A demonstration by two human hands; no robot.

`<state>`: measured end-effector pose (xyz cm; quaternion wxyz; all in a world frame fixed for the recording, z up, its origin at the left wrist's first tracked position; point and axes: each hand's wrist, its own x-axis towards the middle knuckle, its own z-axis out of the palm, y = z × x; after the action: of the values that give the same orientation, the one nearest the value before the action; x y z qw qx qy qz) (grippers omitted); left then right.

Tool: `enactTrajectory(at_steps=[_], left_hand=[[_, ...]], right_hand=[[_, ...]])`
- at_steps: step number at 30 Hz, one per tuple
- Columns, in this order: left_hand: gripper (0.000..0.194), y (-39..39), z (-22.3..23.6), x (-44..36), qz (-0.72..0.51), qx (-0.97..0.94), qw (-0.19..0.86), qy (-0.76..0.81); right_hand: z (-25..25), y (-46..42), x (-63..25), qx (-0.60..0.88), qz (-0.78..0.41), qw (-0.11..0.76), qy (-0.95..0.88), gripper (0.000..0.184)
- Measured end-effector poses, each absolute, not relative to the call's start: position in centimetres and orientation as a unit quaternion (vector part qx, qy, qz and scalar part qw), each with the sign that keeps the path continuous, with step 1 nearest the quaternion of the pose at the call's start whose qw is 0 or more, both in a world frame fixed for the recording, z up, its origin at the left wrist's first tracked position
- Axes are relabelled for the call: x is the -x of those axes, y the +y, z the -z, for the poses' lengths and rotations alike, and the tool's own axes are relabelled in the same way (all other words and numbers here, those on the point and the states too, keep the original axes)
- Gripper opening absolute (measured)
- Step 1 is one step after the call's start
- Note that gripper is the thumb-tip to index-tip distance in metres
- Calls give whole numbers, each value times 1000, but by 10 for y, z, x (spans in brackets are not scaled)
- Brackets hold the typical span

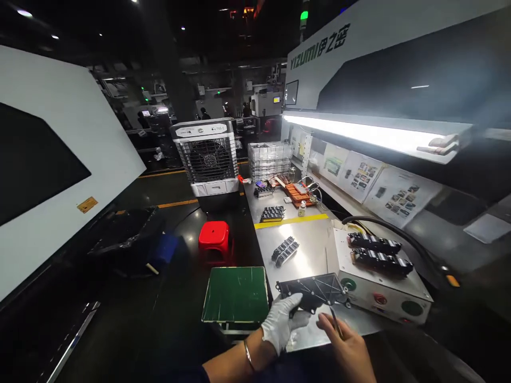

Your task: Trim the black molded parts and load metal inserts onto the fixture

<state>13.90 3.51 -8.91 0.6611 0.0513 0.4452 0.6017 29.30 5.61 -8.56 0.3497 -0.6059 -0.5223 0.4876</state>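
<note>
"What do your hands have hold of?"

"Your gloved left hand [280,322] is closed on the near left edge of the black ribbed panel [313,290]. You hold it there, I'd judge, to steady it while leaving its right side open to your other hand."

"And your right hand [351,348]?"

"Bare, and pinched around a slim tool [335,321], its tip at the panel's near edge. Bare fingers probably give you finer control of it, while the glove seems to shield the hand on the part."

"Where is that panel exactly?"

"In front of you, ribs showing, over the near end of the metal bench [301,271]. Whether its far side rests on anything, I can't tell. Its right end is close beside the white control box [383,287], which has black slotted parts [381,260] lying on top, likely to keep them within your right hand's reach."

"Further out?"

"Beyond your panel lies a smaller pair of black parts [285,251], short of the yellow strip [291,222], which looks like a divider. Past it are another black block [272,213] and an orange fixture [297,194]. The green-topped stand [236,293] is at your left, low beside the bench."
</note>
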Motion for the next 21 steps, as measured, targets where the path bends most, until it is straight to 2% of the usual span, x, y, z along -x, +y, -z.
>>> enactTrajectory(at_steps=[5, 8, 10, 14, 16, 19, 21], left_hand=[[58, 12, 66, -63, -567, -195, 636, 485], [56, -10, 54, -20, -536, -226, 649, 490], [53, -21, 52, 4, -558, -218, 650, 467], [45, -27, 59, 37, -672, -154, 651, 318], [48, -22, 64, 44, -665, -148, 675, 281], [45, -11, 71, 48, -641, -109, 698, 301], [37, -4, 76, 53, -653, -70, 672, 343]], right_hand=[[60, 69, -289, 660, -410, 360, -517, 64], [61, 76, -261, 609, -494, 289, -549, 52], [63, 74, -232, 552, -552, 279, -559, 44], [56, 60, -169, 512, -570, 349, -539, 42], [50, 55, -142, 491, -583, 356, -541, 43], [44, 55, -114, 455, -599, 345, -561, 43], [46, 58, -105, 483, -566, 377, -552, 48]])
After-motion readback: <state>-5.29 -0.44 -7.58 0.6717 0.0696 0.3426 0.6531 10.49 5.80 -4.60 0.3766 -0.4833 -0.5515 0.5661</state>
